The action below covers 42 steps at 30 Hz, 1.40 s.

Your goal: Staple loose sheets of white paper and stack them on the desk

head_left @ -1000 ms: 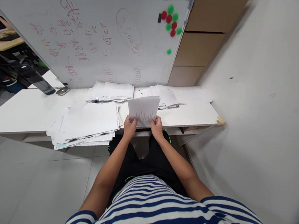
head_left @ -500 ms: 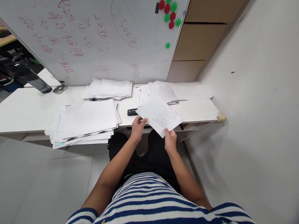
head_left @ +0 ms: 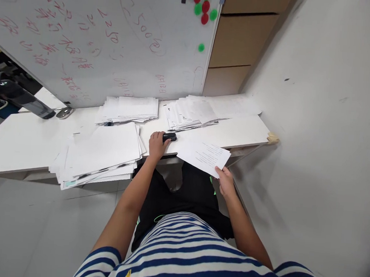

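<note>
My left hand (head_left: 157, 145) is closed round one end of a black stapler (head_left: 170, 137) on the white desk. Between thumb and fingers, my right hand (head_left: 225, 180) pinches the near right corner of a printed paper sheet (head_left: 204, 155). The sheet slants over the desk's front edge, its text side up. Behind it lies a loose stack of papers (head_left: 192, 111). Left of my left hand, a larger paper stack (head_left: 102, 149) reaches past the front edge, and another stack (head_left: 129, 109) lies against the whiteboard.
The whiteboard (head_left: 140, 58) with red writing and round magnets stands along the desk's back. Cardboard boxes (head_left: 244, 36) rise beside it. A dark bottle (head_left: 24, 98) and a computer mouse (head_left: 64, 112) are at the left. The wall (head_left: 326, 137) bounds the right side.
My left hand has let go of the sheet and moved left onto the stapler. My right hand has carried the sheet right and slightly toward me. The camera view has shifted a little.
</note>
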Motion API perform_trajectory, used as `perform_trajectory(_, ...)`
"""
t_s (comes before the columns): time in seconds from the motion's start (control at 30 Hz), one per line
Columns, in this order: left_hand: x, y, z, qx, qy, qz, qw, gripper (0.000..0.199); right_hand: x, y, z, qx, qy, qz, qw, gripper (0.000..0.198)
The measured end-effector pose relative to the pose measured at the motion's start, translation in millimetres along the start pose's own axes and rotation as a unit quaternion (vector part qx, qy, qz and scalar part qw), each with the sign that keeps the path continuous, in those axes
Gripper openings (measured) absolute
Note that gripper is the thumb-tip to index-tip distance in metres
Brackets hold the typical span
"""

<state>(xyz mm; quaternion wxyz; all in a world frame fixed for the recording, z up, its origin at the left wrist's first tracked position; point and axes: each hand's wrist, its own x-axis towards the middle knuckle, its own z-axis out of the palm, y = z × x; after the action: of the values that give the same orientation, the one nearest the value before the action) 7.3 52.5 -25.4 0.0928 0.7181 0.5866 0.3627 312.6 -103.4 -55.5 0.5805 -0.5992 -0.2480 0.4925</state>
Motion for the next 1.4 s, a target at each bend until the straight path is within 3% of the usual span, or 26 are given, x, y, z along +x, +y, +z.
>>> perform_trajectory(0.13, -4.5, -4.9, 0.4, -0.008, -0.006, 0.020, 1.000, 0.036, -2.1, -11.0, -2.8, -0.026, -0.052, 0.004, 0.998, 0.036)
perform_trajectory(0.33, -5.6, -4.7, -1.7, -0.016, -0.005, 0.022, 1.000, 0.035, 0.4, -17.6, -1.9, -0.004, -0.063, -0.013, 0.998, 0.039)
perform_trajectory(0.8, -6.4, -0.1, -4.9, -0.075, -0.023, 0.009, 0.997, 0.034, 3.2, -14.6, 32.3, -0.013, -0.135, 0.006, 0.991, 0.043)
perform_trajectory(1.4, -9.5, 5.9, -7.3, -0.041, -0.034, 0.023, 0.998, 0.040, 5.5, -9.9, 31.3, -0.044, -0.117, 0.009, 0.992, 0.046)
